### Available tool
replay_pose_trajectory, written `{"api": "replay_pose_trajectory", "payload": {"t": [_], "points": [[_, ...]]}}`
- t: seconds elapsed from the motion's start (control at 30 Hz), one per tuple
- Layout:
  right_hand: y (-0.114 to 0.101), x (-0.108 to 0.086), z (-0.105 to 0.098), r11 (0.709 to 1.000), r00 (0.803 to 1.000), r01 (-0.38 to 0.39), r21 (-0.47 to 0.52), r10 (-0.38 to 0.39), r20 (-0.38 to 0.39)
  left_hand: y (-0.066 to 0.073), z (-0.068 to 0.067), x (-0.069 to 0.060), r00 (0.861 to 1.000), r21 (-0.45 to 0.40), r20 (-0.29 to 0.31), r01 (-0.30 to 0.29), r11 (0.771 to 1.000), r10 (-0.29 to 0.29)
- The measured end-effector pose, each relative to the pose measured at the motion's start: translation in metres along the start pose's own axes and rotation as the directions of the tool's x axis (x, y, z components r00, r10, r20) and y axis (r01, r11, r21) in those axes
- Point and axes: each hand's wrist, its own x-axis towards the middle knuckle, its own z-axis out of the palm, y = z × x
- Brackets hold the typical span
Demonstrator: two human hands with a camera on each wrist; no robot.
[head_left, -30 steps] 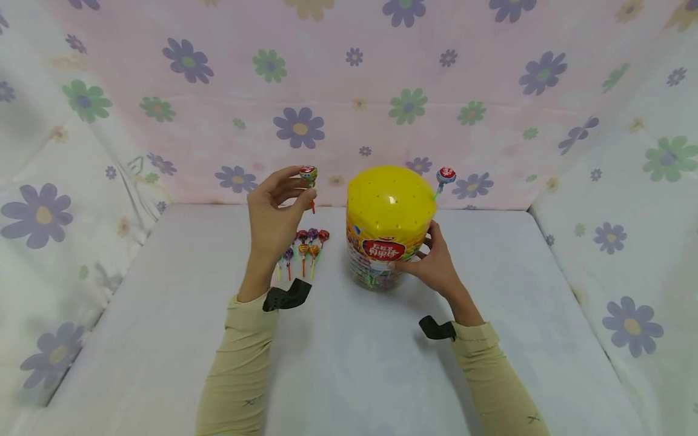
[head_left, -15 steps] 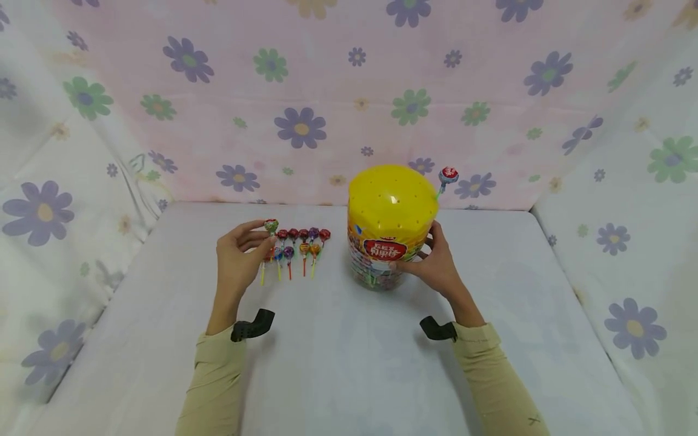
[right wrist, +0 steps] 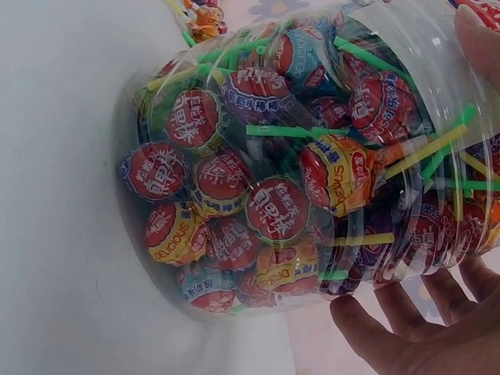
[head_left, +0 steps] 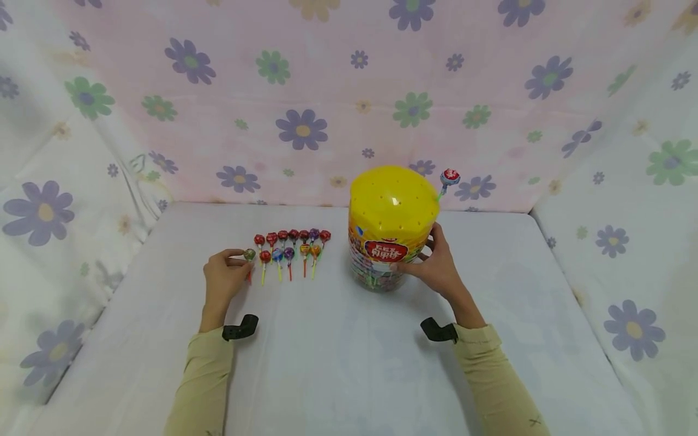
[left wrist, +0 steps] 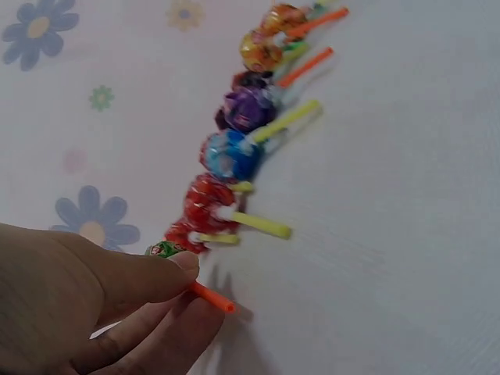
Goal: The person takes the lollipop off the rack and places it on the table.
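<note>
In the head view my left hand pinches a green-wrapped lollipop at the left end of the front row of lollipops. Its orange stick pokes out below thumb and finger in the left wrist view, close above the white surface. My right hand holds the side of a clear jar with a yellow lid. Through the jar wall the right wrist view shows many wrapped lollipops. One blue-and-red lollipop sticks out at the lid's right edge.
A back row of mostly red lollipops lies behind the front one on the white table. Flower-patterned cloth hangs at the back and both sides. Each wrist wears a black camera mount.
My left hand has moved down and left with the green lollipop, from raised beside the jar to the left end of the front row. My right hand stays on the jar.
</note>
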Motion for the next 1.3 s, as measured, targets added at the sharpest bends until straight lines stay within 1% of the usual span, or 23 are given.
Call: {"api": "replay_pose_trajectory", "payload": {"t": [0.1, 0.17, 0.27, 0.43, 0.5, 0.57, 0.63, 0.67, 0.7, 0.77, 0.83, 0.87, 0.9, 0.93, 1.0, 1.03, 1.07, 1.1, 1.13, 1.17, 1.2, 1.23, 1.3], "points": [[0.0, -0.001, 0.0, 1.0, 1.0, -0.009, -0.001, 0.009, -0.002, -0.006, 0.003, 0.003, 1.0, 0.024, 0.004, 0.015, 1.0, -0.015], [-0.001, -0.001, 0.001, 1.0, 1.0, -0.008, -0.004, 0.008, -0.002, -0.009, 0.004, 0.004, 1.0, 0.029, 0.003, 0.01, 1.0, -0.01], [0.0, -0.001, 0.001, 1.0, 1.0, -0.001, -0.004, 0.001, -0.001, -0.01, 0.005, 0.005, 1.0, 0.036, -0.004, -0.011, 0.999, 0.011], [0.001, -0.002, 0.001, 1.0, 1.0, 0.002, -0.001, -0.002, 0.002, -0.008, 0.005, 0.003, 0.996, -0.001, -0.065, -0.064, 0.998, 0.064], [0.0, -0.002, 0.0, 1.0, 1.0, -0.005, 0.0, 0.005, 0.002, -0.002, 0.004, 0.001, 0.993, -0.018, -0.079, -0.087, 0.996, 0.085], [0.0, -0.002, 0.0, 1.0, 1.0, -0.009, 0.0, 0.009, 0.004, 0.01, 0.002, -0.002, 0.988, -0.051, -0.082, -0.134, 0.99, 0.129], [0.0, -0.002, -0.001, 1.0, 1.0, -0.011, -0.001, 0.011, 0.003, 0.027, 0.001, -0.004, 0.977, -0.104, -0.076, -0.208, 0.973, 0.201], [0.0, -0.002, -0.001, 1.0, 1.0, -0.011, -0.003, 0.011, 0.003, 0.037, 0.001, -0.005, 0.967, -0.144, -0.073, -0.251, 0.957, 0.243], [0.001, -0.002, -0.001, 1.0, 1.0, -0.01, -0.003, 0.01, 0.002, 0.047, 0.001, -0.006, 0.956, -0.192, -0.069, -0.294, 0.936, 0.286], [0.001, -0.002, -0.001, 1.0, 1.0, -0.007, -0.005, 0.007, 0.001, 0.072, 0.004, -0.012, 0.924, -0.28, -0.067, -0.381, 0.882, 0.378], [0.002, -0.002, 0.0, 1.0, 1.0, -0.006, -0.007, 0.006, 0.001, 0.1, 0.009, -0.024, 0.884, -0.355, -0.052, -0.452, 0.818, 0.465], [0.002, -0.001, 0.0, 1.0, 1.0, -0.008, -0.008, 0.008, 0.0, 0.115, 0.013, -0.033, 0.86, -0.384, -0.044, -0.485, 0.786, 0.509], [0.003, -0.001, 0.0, 1.0, 1.0, -0.006, -0.007, 0.006, 0.0, 0.129, 0.018, -0.042, 0.832, -0.409, -0.037, -0.519, 0.751, 0.554], [0.003, -0.001, 0.0, 1.0, 1.0, -0.001, -0.007, 0.001, 0.002, 0.143, 0.023, -0.052, 0.798, -0.427, -0.028, -0.555, 0.714, 0.602], [0.004, -0.001, 0.0, 1.0, 1.0, 0.009, -0.009, -0.009, 0.0, 0.169, 0.035, -0.071, 0.724, -0.46, -0.006, -0.614, 0.641, 0.69], [0.004, -0.001, 0.0, 1.0, 1.0, 0.013, -0.012, -0.013, -0.002, 0.181, 0.04, -0.08, 0.691, -0.468, 0.004, -0.637, 0.612, 0.723], [0.004, 0.0, 0.0, 1.0, 1.0, 0.019, -0.014, -0.019, -0.004, 0.192, 0.045, -0.088, 0.662, -0.469, 0.013, -0.658, 0.589, 0.749], [0.004, 0.0, 0.0, 1.0, 1.0, 0.027, -0.015, -0.027, -0.005, 0.203, 0.05, -0.093, 0.636, -0.47, 0.021, -0.675, 0.569, 0.771], [0.005, 0.0, 0.0, 0.999, 0.999, 0.033, -0.014, -0.033, -0.007, 0.214, 0.054, -0.098, 0.617, -0.469, 0.027, -0.687, 0.555, 0.787], [0.005, 0.001, 0.0, 0.999, 0.999, 0.033, -0.015, -0.034, -0.011, 0.224, 0.056, -0.102, 0.608, -0.464, 0.03, -0.694, 0.55, 0.793], [0.006, 0.001, 0.0, 0.999, 0.999, 0.033, -0.017, -0.033, -0.013, 0.233, 0.059, -0.104, 0.605, -0.46, 0.029, -0.699, 0.548, 0.796], [0.006, 0.001, 0.0, 0.999, 0.999, 0.032, -0.014, -0.032, -0.014, 0.242, 0.06, -0.105, 0.606, -0.46, 0.028, -0.698, 0.549, 0.795], [0.006, 0.001, -0.001, 1.0, 0.999, 0.03, -0.007, -0.031, -0.013, 0.259, 0.063, -0.104, 0.619, -0.473, 0.026, -0.684, 0.555, 0.785]]}}
